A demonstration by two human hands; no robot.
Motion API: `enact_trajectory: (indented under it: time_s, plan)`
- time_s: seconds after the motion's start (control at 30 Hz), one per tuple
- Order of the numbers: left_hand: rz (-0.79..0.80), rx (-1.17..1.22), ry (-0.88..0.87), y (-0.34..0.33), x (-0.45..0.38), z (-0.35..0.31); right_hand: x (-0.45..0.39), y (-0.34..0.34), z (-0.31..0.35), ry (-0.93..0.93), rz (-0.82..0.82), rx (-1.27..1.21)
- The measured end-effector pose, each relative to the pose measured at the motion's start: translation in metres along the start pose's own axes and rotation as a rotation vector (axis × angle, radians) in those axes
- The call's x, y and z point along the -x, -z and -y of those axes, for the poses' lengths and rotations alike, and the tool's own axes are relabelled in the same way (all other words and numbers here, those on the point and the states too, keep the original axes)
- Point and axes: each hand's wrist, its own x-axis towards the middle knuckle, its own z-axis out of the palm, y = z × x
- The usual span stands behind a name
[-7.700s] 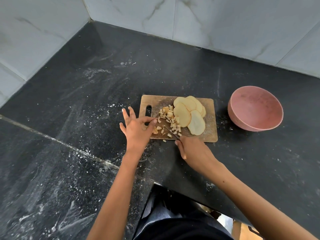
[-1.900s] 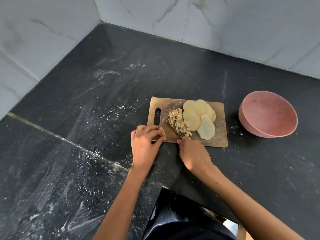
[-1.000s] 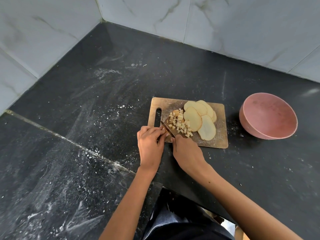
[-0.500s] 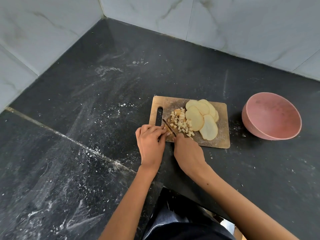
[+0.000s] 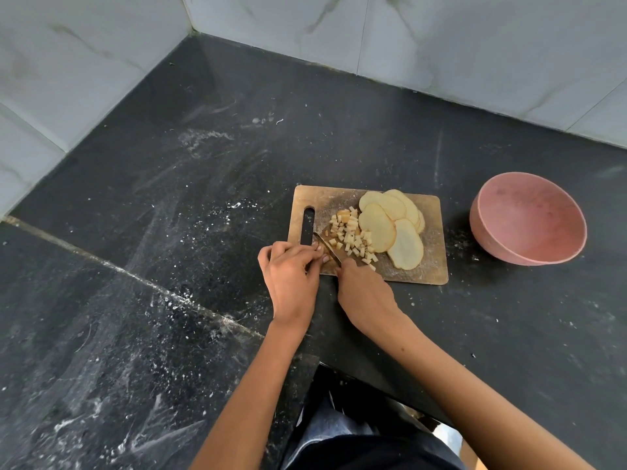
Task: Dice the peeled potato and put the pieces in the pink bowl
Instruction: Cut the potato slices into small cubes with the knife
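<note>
Here, on a dark speckled stone tabletop (image 5: pixel 169 205), a rectangular wooden cutting board (image 5: pixel 432 266) is the landmark. At its near left corner, the left hand (image 5: pixel 291 276) curls its fingers, pinching a potato strip. Beside it, the right hand (image 5: pixel 364 293) grips a knife (image 5: pixel 326 247). Small pale potato cubes (image 5: pixel 351 235) lie mid-board; flat oval potato slices (image 5: pixel 393 228) overlap rightward. Right of the board sits a round matte pink bowl (image 5: pixel 529 218).
</note>
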Motion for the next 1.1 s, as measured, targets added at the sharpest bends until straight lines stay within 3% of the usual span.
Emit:
enact_trajectory:
  time_s: [0.47,0.77,0.93,1.1]
  plan:
    - [0.010,-0.042,0.051,0.002,0.000,-0.007,0.024,-0.006,-0.021,-0.052,0.039,0.014]
    - [0.055,-0.021,0.055,0.004,-0.003,-0.005,0.019,0.001,-0.037,-0.043,0.160,-0.342]
    - [0.056,-0.015,0.070,0.003,-0.001,-0.007,0.024,0.007,-0.043,-0.019,-0.001,-0.194]
    - [0.072,-0.028,0.057,0.004,0.000,-0.007,0.010,0.005,-0.025,0.010,-0.042,-0.135]
